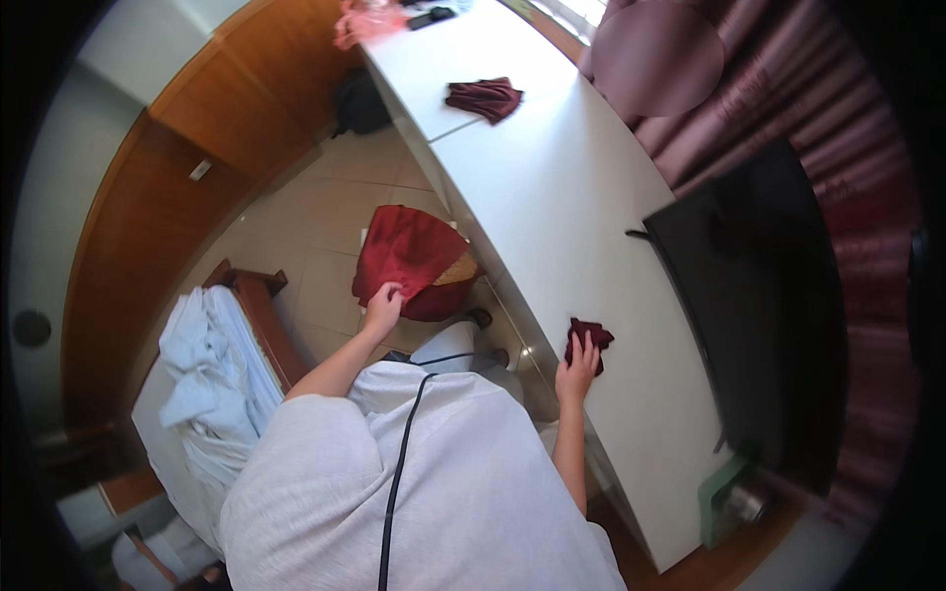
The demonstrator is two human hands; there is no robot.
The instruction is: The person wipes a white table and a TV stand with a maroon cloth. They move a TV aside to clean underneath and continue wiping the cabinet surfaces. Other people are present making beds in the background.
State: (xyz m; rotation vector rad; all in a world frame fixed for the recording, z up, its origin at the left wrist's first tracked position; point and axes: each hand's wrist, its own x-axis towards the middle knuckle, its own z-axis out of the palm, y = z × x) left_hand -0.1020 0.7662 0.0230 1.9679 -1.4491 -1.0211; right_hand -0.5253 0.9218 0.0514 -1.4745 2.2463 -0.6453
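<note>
A red cloth (406, 255) with a tan patch at its right side is spread over a low support on the floor, whose white edges peek out beneath it. The curled fingers of my left hand (386, 304) pinch the near part of this cloth. On the white desk (547, 214) lies a small crumpled dark red cloth (589, 329), close to the desk's near edge. My right hand (579, 369) rests over it with fingers extended; whether they grip the fabric is hidden. Farther along the desk sits a pleated maroon cloth (485, 98).
A black monitor (754, 318) stands along the desk's right side before pink curtains (768, 81). Left of me, pale blue fabric (211, 377) lies on a bed with a reddish wooden frame (266, 325). A dark bag (360, 103) is on the floor by the wooden cabinets (159, 244).
</note>
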